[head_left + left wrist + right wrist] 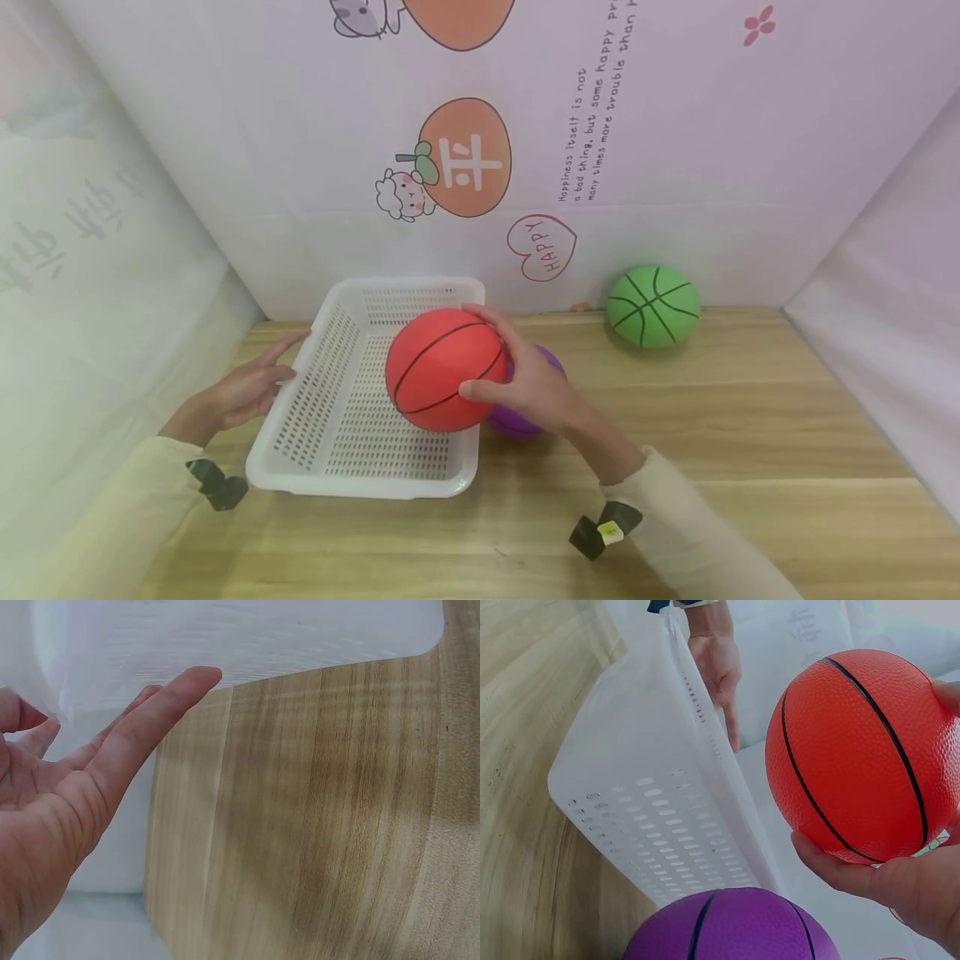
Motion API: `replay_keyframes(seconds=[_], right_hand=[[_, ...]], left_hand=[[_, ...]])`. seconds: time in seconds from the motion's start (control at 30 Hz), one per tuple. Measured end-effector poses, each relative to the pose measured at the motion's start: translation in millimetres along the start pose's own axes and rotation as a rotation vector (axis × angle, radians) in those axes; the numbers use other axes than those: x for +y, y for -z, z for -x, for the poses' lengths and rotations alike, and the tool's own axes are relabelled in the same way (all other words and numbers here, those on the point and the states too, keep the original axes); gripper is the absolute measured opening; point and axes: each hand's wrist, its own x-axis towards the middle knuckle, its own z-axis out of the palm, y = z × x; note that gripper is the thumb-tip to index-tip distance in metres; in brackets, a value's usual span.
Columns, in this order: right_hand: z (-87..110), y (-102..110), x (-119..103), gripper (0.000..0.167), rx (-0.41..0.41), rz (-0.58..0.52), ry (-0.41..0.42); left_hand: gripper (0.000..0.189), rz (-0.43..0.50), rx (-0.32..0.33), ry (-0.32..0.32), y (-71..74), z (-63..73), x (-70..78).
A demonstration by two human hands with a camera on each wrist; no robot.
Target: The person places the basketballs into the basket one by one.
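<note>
My right hand (534,385) grips a small red basketball (442,367) with thumb and fingers spread round its right side. The ball is held up over the right part of a white plastic basket (363,486) with slotted walls. At the basket's left rim is my left hand (251,387), its fingers stretched out; in the left wrist view a straight finger (161,712) lies along the basket's outer side. A purple basketball (731,930) sits just outside the basket's right wall, partly hidden beneath my right hand in the head view.
A green basketball (654,307) rests at the back of the wooden table (720,433), close to the printed back sheet (300,150). White sheeting (97,250) also hangs along the left and right sides.
</note>
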Motion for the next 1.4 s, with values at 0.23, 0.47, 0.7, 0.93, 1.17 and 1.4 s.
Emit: replay_keyframes(seconds=[0.23, 0.47, 0.7, 0.93, 1.17, 1.4], right_hand=[[-3.1, -9, -1, 0.086, -0.036, 0.046, -0.018], [-6.6, -18, 0, 0.086, -0.07, 0.078, -0.003], [-8.7, -29, 3, 0.088, -0.081, 0.125, 0.027], [-10.7, -36, 7, 0.086, -0.087, 0.177, 0.054], [-12.9, -44, 7, 0.086, -0.105, 0.243, 0.064], [-14.1, -49, 10, 0.086, -0.109, 0.289, 0.059]], left_hand=[[0.071, 0.003, -0.006, -0.011, 1.3, -0.4, -1.0], [0.07, -0.001, -0.004, -0.009, 0.9, -0.5, -0.9], [0.07, -0.009, 0.014, 0.009, -0.6, -0.3, -0.9], [0.071, -0.006, 0.034, 0.025, -2.8, -1.3, -0.2], [0.071, -0.004, 0.023, 0.015, -3.2, -0.6, 0.4], [0.071, -0.005, 0.017, 0.002, -3.1, 0.9, 1.2]])
